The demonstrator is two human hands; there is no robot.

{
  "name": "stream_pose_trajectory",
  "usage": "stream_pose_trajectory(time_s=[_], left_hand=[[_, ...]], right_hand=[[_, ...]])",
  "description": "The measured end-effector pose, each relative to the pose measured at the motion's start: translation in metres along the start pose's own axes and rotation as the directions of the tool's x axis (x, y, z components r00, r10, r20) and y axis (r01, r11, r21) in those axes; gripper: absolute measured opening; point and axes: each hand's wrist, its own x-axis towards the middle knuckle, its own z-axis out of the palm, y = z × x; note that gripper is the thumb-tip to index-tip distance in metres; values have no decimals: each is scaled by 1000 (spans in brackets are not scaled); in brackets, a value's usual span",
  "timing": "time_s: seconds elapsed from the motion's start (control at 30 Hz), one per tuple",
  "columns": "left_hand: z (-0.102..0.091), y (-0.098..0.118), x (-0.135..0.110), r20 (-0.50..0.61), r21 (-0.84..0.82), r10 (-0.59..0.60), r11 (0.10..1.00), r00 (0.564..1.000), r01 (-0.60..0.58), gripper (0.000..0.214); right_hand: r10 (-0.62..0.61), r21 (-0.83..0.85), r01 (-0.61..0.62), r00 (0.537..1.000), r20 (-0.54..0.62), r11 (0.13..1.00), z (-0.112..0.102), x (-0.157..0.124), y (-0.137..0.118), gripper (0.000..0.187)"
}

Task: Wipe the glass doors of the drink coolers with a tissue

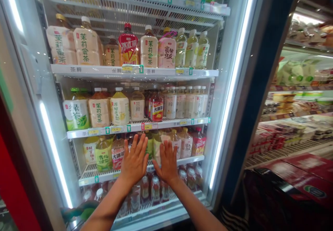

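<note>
Both my hands are raised, backs toward me, before the lower shelves of a lit drinks fridge. My left hand (135, 161) is open with its fingers stretched, holding nothing. Beside it my right hand (168, 163) is also open, fingers up and thumb out. Behind them stand tea bottles, among them a green-labelled bottle (103, 156) and a red-labelled bottle (118, 153) left of my left hand. A pale-labelled bottle (186, 144) is to the right of my right hand. My hands partly cover the middle bottles. I cannot tell whether they touch anything.
Higher shelves carry large bottles, including a red iced tea bottle (128, 47) and a pink-labelled bottle (167, 50). A shelf edge (135, 70) bears price tags. More bottles (155, 191) fill the bottom. At right are chilled packages (296, 73) and red boxes (309, 172).
</note>
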Motion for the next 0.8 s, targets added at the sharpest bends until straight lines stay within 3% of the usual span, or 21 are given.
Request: stream_pose_trajectory(time_s=[0.13, 0.2, 0.4, 0.47, 0.53, 0.63, 0.7, 0.8], left_hand=[[9, -1, 6, -11, 6, 42, 999, 999, -42, 72], [12, -3, 5, -13, 17, 49, 999, 999, -49, 73], [13, -4, 1, 6, 39, 55, 998, 998, -55, 76], [12, -4, 1, 10, 42, 61, 997, 998, -62, 77], [12, -4, 1, 9, 43, 65, 997, 998, -66, 77], [13, -4, 1, 3, 44, 64, 997, 998, -64, 75], [14, -4, 1, 3, 43, 61, 997, 998, -61, 74], [14, -3, 1, 9, 40, 51, 998, 999, -51, 75]], right_hand=[[138, -20, -138, 990, -35, 990, 10, 63, 36, 77], [143, -23, -144, 989, -31, 989, 15, 65, 43, 79], [56, -12, -56, 998, 17, 998, -2, -34, 14, 81], [12, -7, -11, 999, 36, 1000, -8, -42, 15, 80], [3, -5, -2, 999, 41, 1000, -8, -18, 26, 80], [58, -10, -58, 998, 15, 998, 0, 47, 51, 81], [103, -12, -103, 995, -15, 995, 6, 74, 60, 83], [91, -13, -91, 996, -24, 996, 9, 57, 50, 86]])
